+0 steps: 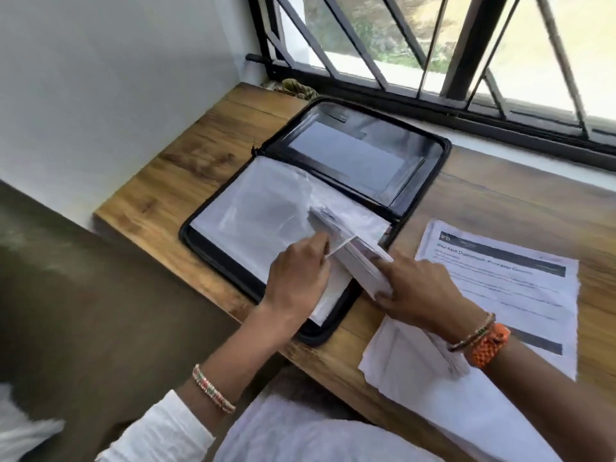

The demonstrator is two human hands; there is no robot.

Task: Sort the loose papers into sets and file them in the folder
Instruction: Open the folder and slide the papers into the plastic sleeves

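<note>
Filing step: left hand pinches a sleeve open in the folder, right hand grips paper set; next, slide it in squarely.

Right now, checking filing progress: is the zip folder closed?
No, the folder lies open flat on the desk, clear sleeves showing.

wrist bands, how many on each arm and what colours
left wrist: 1, a beaded band in red, white and green
right wrist: 2, a thin beaded band and an orange woven band
total: 3
</note>
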